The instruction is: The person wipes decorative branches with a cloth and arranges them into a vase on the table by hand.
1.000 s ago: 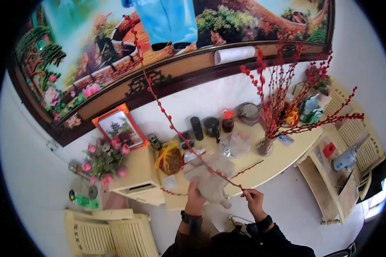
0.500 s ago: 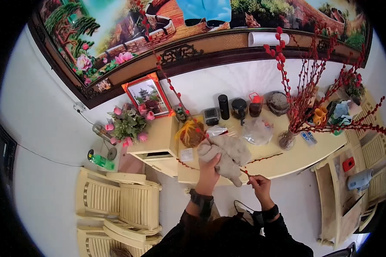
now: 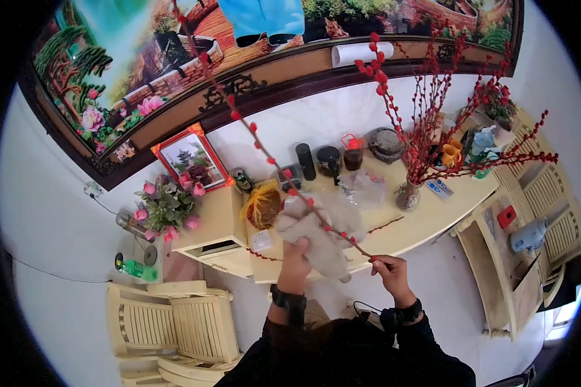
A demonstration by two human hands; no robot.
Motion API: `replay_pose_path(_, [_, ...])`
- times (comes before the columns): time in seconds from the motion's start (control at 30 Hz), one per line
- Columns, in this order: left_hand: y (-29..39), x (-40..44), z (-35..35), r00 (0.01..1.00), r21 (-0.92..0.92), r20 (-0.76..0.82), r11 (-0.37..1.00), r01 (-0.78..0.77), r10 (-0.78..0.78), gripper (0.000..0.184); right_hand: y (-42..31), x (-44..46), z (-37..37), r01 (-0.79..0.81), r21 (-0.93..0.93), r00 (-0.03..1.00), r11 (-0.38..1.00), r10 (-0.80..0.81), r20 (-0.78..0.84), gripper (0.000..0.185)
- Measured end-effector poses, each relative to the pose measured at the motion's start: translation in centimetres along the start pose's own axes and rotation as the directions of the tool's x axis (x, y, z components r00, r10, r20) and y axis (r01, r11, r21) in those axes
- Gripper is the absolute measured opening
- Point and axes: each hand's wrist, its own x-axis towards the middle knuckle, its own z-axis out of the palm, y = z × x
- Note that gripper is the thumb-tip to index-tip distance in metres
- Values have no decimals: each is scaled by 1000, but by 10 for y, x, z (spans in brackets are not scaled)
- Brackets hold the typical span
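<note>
Nearest the body, black sleeves, with a dark wristband below the right hand and another below the left. Farther along, hands well apart. With the right hand, pinching the lower end of a red-budded branch between thumb and fingers. With the left hand, gripping a grey cloth, with thumb uppermost and fingers mostly hidden beneath. Slanting from the right fingertips up and leftward, across the cloth, past the left hand and out of view: the branch. Cannot tell contact from mere overlap between cloth and branch.

To the left of the left hand and lower, a slatted chair. Just beyond both hands, a cream table; on it, beside the cloth, a short twig on the right hand's side. Past the left hand, a white card, then a yellow bag. Beyond the cloth, a clear bag. Up and right of the right hand, a vase of red-budded stems, with a remote beside it. Farther off, beyond the left hand, pink flowers and a framed picture. Farthest, above the hands, a large mural.
</note>
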Motion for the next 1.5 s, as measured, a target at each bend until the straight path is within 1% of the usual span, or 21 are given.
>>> replay_pose_path(0.07, [5, -3, -10, 993, 12, -118, 1000, 21, -20, 50, -4, -10, -7, 35, -15, 996, 999, -37, -86, 13])
replay_pose_path(0.1, [10, -4, -7, 958, -18, -278, 998, 64, -66, 49, -8, -15, -10, 40, -66, 993, 997, -47, -111, 12])
replay_pose_path(0.17, [18, 3, -8, 979, -144, -196, 989, 18, -47, 48, -20, -23, -17, 70, -215, 989, 974, -96, -115, 12])
replay_pose_path(0.27, [36, 15, 33, 924, 43, -383, 999, -2, 18, 49, -51, -30, -17, 107, -378, 976, 920, -169, -135, 13])
replay_pose_path(0.33, [40, 20, 46, 951, 47, -303, 998, -52, 64, 49, -61, -32, -17, 151, -425, 966, 893, -225, -130, 10])
replay_pose_path(0.37, [42, 22, 52, 963, 48, -254, 996, -81, 91, 48, -62, -32, -20, 189, -505, 954, 842, -280, -110, 8])
replay_pose_path(0.47, [52, 25, 70, 968, 57, -237, 996, -75, 86, 45, -81, -33, -23, 306, -667, 903, 679, -429, -23, 7])
replay_pose_path(0.5, [53, 27, 72, 962, 104, -254, 992, -77, 102, 45, -86, -32, -21, 348, -692, 869, 632, -494, -14, 9])
replay_pose_path(0.57, [56, 26, 73, 946, 200, -293, 976, -82, 139, 43, -92, -33, -21, 372, -741, 846, 558, -533, 22, 10])
replay_pose_path(0.67, [56, 26, 69, 950, 284, -223, 947, -150, 218, 43, -98, -35, -22, 388, -807, 806, 445, -589, 62, 11])
replay_pose_path(0.73, [51, 19, 77, 923, 441, -207, 873, -208, 325, 43, -101, -36, -22, 393, -833, 777, 391, -626, 73, 12])
replay_pose_path(0.8, [50, 16, 83, 902, 447, -256, 870, -208, 347, 44, -103, -38, -23, 401, -843, 745, 358, -663, 73, 12])
replay_pose_path(0.87, [52, 20, 89, 888, 300, -370, 939, -166, 275, 45, -106, -40, -24, 388, -853, 752, 350, -655, 73, 13])
replay_pose_path(0.97, [51, 22, 104, 927, 239, -271, 951, -195, 258, 45, -110, -43, -26, 350, -861, 777, 369, -627, 47, 21])
replay_pose_path(1.1, [42, 26, 100, 941, 266, -274, 956, -123, 198, 43, -112, -48, -29, 221, -858, 875, 464, -484, -36, 39])
replay_pose_path(1.2, [31, 32, 82, 961, 231, -239, 969, -83, 140, 44, -114, -41, -25, 208, -891, 840, 404, -541, -49, 49])
replay_pose_path(1.27, [21, 35, 75, 972, 155, -217, 986, -57, 90, 45, -119, -35, -14, 241, -873, 811, 424, -583, -60, 48])
replay_pose_path(1.37, [-7, 38, 55, 949, 195, -314, 976, 94, -29, 38, -117, -21, 2, 310, -816, 811, 487, -584, -40, 44])
replay_pose_path(1.4, [-16, 37, 56, 950, 128, -302, 985, 119, -76, 37, -116, -15, 9, 340, -787, 818, 515, -574, -22, 42])
replay_pose_path(1.43, [-25, 35, 58, 951, 65, -286, 988, 139, -115, 37, -115, -9, 16, 350, -768, 816, 537, -578, -32, 32])
replay_pose_path(1.5, [-34, 34, 57, 966, 81, -212, 983, 167, -147, 39, -98, 3, 21, 301, -699, 863, 649, -498, -90, 26])
